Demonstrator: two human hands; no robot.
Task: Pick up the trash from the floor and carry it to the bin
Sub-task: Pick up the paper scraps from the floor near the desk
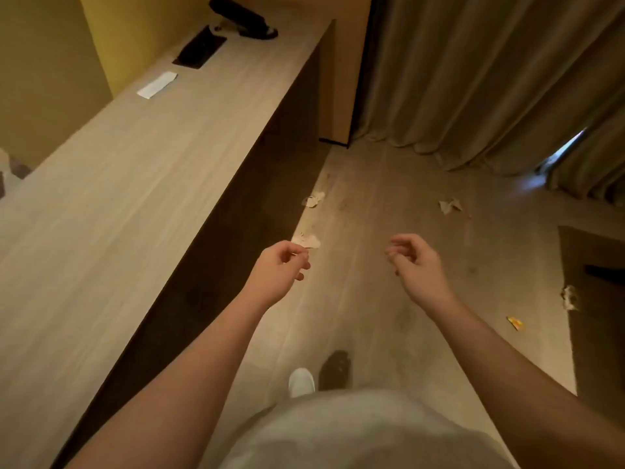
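Standing over a white shoe (301,381), arms out: left hand (282,265) loosely curled, right hand (414,258) half open, both empty. Paper scrap (306,239) on the floor (365,299) just past the left fingers, beside the desk (135,170). Yellow wrapper (514,322) right. Two more scraps (314,199) (449,205) farther, before the curtain (490,79).

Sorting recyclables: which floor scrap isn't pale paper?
The small orange-yellow wrapper at the right, by the dark furniture; the other scraps are crumpled pale paper.
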